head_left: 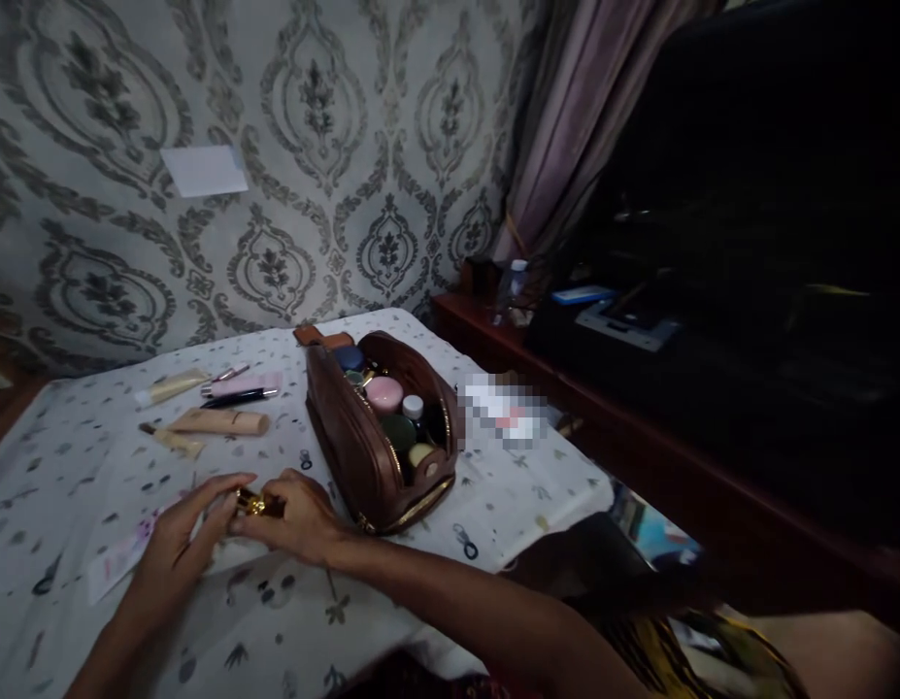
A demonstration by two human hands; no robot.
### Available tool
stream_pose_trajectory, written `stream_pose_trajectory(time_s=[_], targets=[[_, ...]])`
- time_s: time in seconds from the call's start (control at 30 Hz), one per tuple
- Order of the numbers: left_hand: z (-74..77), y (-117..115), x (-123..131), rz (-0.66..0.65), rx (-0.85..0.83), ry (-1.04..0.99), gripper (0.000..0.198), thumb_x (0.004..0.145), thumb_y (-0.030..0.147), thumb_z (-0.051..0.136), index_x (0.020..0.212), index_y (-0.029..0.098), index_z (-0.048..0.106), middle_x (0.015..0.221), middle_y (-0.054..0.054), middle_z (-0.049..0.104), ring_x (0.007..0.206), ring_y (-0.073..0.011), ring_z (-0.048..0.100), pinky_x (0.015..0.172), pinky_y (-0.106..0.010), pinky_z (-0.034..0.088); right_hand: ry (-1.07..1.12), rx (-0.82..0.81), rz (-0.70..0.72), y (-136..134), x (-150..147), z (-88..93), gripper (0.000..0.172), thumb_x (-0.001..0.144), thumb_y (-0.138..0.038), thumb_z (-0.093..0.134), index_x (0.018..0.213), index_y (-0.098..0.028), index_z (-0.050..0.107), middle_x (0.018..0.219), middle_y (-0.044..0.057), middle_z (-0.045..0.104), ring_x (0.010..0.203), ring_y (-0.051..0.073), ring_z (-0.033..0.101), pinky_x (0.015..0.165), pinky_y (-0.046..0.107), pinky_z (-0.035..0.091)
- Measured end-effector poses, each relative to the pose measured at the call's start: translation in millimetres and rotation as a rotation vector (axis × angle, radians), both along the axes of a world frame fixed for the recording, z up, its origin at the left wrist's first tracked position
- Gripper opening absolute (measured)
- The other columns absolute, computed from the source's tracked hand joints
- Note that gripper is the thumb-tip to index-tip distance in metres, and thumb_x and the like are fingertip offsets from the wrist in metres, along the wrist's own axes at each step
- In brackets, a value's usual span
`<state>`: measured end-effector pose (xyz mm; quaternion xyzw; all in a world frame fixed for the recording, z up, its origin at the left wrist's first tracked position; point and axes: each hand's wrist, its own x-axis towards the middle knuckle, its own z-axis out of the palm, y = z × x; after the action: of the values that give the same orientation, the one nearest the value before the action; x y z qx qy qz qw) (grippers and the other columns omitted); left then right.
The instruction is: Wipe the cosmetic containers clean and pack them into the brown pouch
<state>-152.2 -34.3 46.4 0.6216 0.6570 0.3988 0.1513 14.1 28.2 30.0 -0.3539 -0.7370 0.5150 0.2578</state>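
Between my two hands is a small shiny gold container, mostly covered by fingers, so its exact kind does not show. The fingertips of my left hand pinch its left end. My right hand is closed around its other end. Just beyond the right hand stands an unzipped brown toiletry bag, filled with a pink round jar, a white-capped bottle and several other small items. A white and pink packet lies partly behind my left hand.
On the patterned tablecloth lie a peach tube, a black pen, a cream tube and a small brush. A blurred-out white item is right of the bag. Patterned wallpaper backs the table.
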Motion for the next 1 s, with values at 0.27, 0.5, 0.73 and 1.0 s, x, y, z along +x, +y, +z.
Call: stream_pose_trajectory(time_s=[0.27,0.5,0.73,1.0], targets=[[9.3,3,-5,0.135,0.001,-0.018,0.037,0.078,0.064,0.05,0.089,0.034,0.07,0.069,0.003,0.067,0.058,-0.022,0.058,0.05,-0.032,0.048,0.323,-0.36,0.245,6,-8,-16.4,0.023,0.085,-0.038,0.062,0.073,-0.019,0.058,0.062,-0.006,0.05,0.059,0.009,0.042,0.054,0.021,0.032],[10.5,6,-9,0.072,-0.093,-0.072,0.039,0.086,0.054,0.043,0.086,0.023,0.066,0.079,-0.002,0.066,0.079,-0.0225,0.059,0.075,-0.032,0.05,0.403,-0.435,0.276,7,-9,-15.9,0.035,0.075,-0.053,0.068,0.076,-0.018,0.062,0.064,-0.005,0.053,0.056,0.008,0.041,0.049,0.019,0.03],[6.6,4,-14,-0.031,-0.119,-0.134,0.035,0.092,0.05,0.041,0.085,0.019,0.057,0.072,0.0,0.058,0.07,-0.0168,0.053,0.069,-0.027,0.043,0.392,-0.298,0.135,5,-17,-22.2,0.036,0.065,-0.047,0.077,0.074,-0.018,0.059,0.064,-0.005,0.055,0.055,0.008,0.043,0.053,0.02,0.035],[2.6,5,-14,-0.004,-0.07,-0.143,0.037,0.091,0.05,0.043,0.07,0.02,0.05,0.062,0.004,0.049,0.063,-0.0143,0.047,0.064,-0.025,0.037,0.272,-0.1,0.081,1,-16,-24.2,0.029,0.065,-0.042,0.076,0.073,-0.018,0.06,0.065,-0.005,0.049,0.061,0.01,0.041,0.056,0.023,0.032]])
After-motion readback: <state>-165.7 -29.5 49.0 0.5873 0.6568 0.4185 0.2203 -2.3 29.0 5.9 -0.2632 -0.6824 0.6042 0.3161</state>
